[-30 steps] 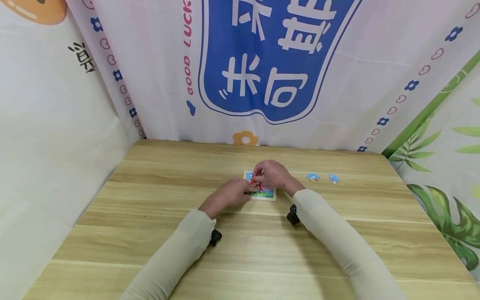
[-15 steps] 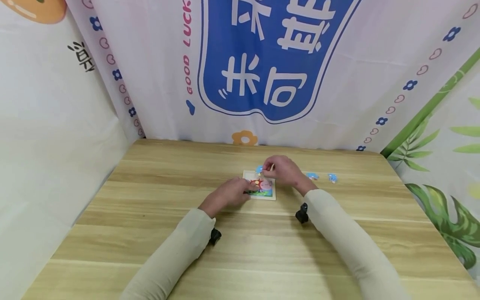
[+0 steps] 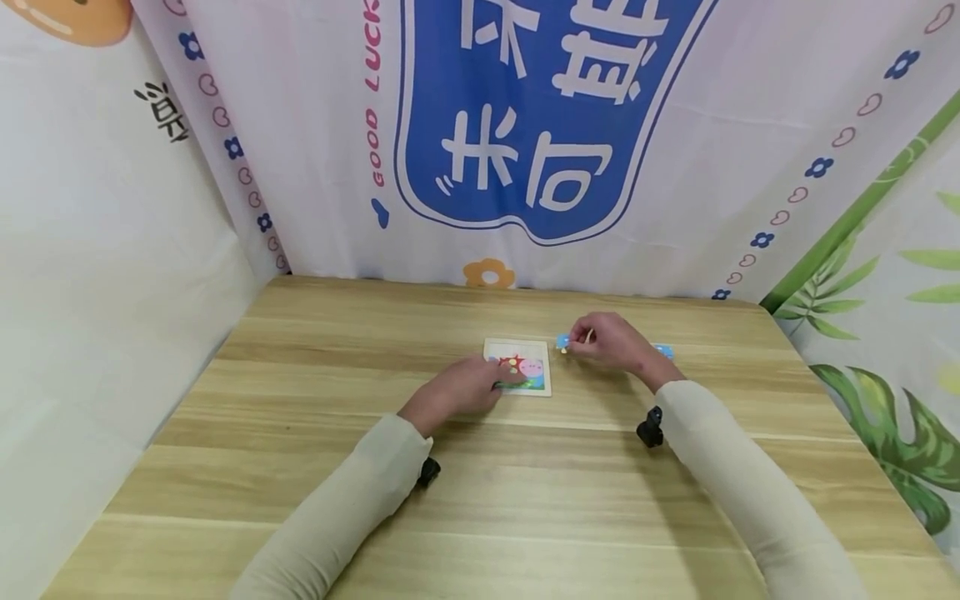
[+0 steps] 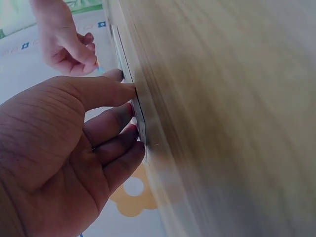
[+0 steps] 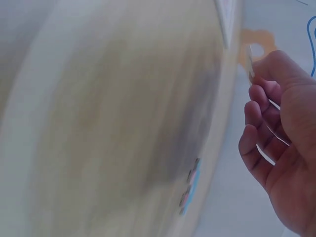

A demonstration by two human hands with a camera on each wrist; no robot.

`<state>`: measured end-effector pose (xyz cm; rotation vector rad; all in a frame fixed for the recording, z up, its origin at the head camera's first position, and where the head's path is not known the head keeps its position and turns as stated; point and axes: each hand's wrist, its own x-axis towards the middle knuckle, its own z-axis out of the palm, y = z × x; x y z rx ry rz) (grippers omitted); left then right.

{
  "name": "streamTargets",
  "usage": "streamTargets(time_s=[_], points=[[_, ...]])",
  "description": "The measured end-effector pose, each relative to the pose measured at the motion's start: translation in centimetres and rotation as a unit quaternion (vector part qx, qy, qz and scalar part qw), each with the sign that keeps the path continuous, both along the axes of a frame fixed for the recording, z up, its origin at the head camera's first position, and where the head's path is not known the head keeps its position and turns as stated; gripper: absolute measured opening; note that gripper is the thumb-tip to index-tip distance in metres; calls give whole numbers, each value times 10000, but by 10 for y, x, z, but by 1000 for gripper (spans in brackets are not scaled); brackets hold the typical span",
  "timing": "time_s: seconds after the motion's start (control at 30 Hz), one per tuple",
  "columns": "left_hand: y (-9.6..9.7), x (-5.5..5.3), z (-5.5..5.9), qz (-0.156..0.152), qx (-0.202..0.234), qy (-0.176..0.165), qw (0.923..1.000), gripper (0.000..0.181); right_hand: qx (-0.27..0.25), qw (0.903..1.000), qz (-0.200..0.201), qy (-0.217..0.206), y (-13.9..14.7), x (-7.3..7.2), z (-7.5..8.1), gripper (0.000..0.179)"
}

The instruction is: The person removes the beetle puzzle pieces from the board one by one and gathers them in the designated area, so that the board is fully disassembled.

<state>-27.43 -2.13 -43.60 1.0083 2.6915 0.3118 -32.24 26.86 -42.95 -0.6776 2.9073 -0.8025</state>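
Observation:
A small square jigsaw puzzle board lies on the table, with pieces in its lower part showing red, pink and green and a pale bare strip along its top. My left hand rests on its left side; in the left wrist view thumb and fingertips press along the thin board. To the right of the board, my right hand pinches a blue puzzle piece between thumb and forefinger. The right wrist view shows this piece edge-on, the other fingers loosely bent.
Two loose puzzle pieces lie on the wooden table; in the head view one blue piece shows behind the right hand. A printed cloth hangs along the table's back edge. Black wrist cameras sit at both cuffs.
My right hand has lifted the blue puzzle piece off the board's top and carried it rightward, uncovering the pale strip. The left hand has stayed on the board.

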Motion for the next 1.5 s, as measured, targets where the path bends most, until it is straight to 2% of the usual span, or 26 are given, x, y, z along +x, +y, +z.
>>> streamTargets(time_s=[0.2, 0.47, 0.67, 1.1, 1.5], points=[[-1, 2, -1, -71, -78, -12, 9999, 48, 116, 9998, 175, 36, 7, 4, -3, 5], [0, -1, -2, -345, -61, 277, 9990, 45, 445, 9987, 191, 172, 15, 1, -7, 5], [0, 0, -1, -221, -9, 129, 9997, 45, 827, 9956, 296, 339, 15, 0, -11, 7], [0, 0, 0, -187, -10, 122, 9997, 46, 929, 9937, 279, 563, 15, 4, -14, 5], [1, 1, 1, -323, -101, 270, 9991, 45, 845, 9953, 188, 425, 18, 5, -16, 6]])
